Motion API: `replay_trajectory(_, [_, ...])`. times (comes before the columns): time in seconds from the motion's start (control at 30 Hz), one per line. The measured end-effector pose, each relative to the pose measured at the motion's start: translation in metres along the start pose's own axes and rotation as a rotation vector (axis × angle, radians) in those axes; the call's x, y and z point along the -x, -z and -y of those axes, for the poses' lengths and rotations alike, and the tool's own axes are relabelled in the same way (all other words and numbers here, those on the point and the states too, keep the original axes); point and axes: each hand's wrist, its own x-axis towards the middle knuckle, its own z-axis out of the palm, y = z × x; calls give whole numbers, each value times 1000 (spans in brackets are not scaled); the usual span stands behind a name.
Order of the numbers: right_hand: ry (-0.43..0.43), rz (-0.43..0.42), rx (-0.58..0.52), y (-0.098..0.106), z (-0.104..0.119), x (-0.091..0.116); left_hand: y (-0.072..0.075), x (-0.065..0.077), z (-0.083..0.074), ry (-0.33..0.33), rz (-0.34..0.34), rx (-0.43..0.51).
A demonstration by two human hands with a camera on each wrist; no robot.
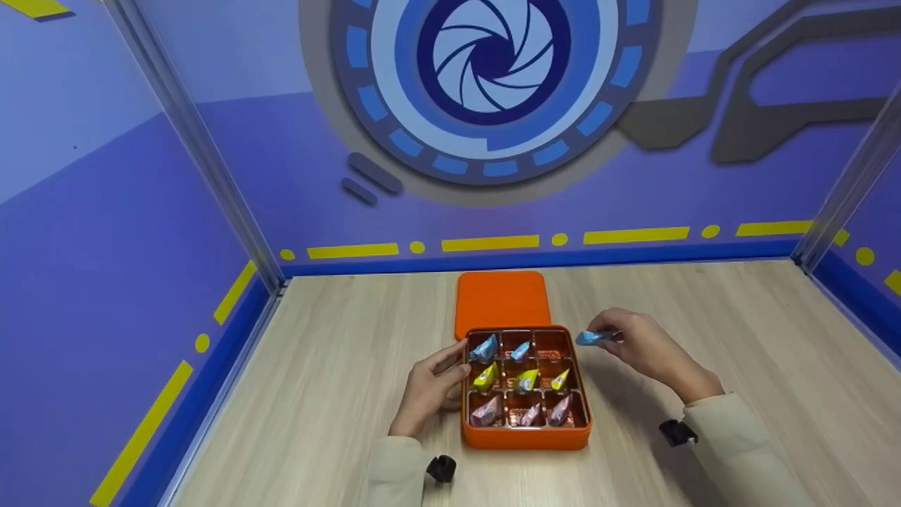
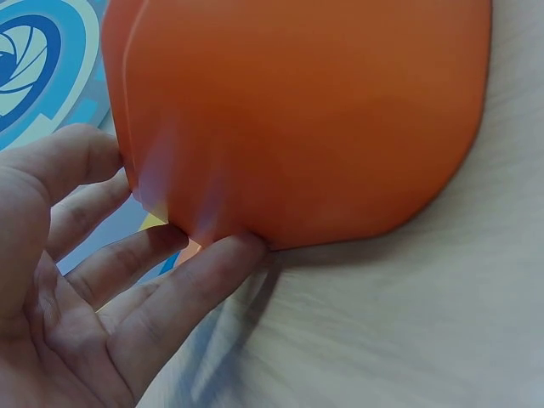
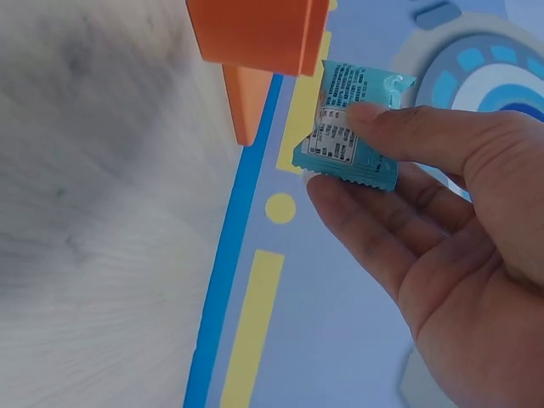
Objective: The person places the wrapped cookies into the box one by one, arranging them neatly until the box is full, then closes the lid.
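My right hand [image 1: 644, 345] pinches a small blue wrapped candy [image 3: 353, 123] between thumb and fingers, just right of the orange box [image 1: 524, 438] and above the table. Printed text shows on its wrapper in the right wrist view. Fingertips of my left hand [image 1: 429, 387] rest against the box's left side, fingers spread. A divided insert fills the box. Blue candies [image 1: 484, 348] lie in the far row's left and middle compartments; its right one shows bare bottom. Yellow candies [image 1: 526, 381] occupy the middle row, and pink candies [image 1: 486, 412] the near row.
An orange lid [image 1: 501, 299] lies on the wooden table [image 1: 338, 366] directly behind the box. Purple and blue printed panels [image 1: 267, 162] wall in the table at the back and both sides. Metal posts [image 1: 204, 162] stand at the rear corners.
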Motion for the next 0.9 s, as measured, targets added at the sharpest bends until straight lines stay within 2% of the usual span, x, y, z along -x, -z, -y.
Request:
replay_trajectory(0.2, [37,41,1,-2,3,-11,0,0,0,-35,-2,-30])
replay_trajectory(0.53, [70,90,2,-5,7,-23,0,0,0,-13,0,-12])
replay_trajectory(0.8, [120,119,41,-8,12,-32,0,1,-1,20,3,21])
replay_trajectory(0.9, [145,129,61,-11,13,-35,0,0,-1,11,2,20])
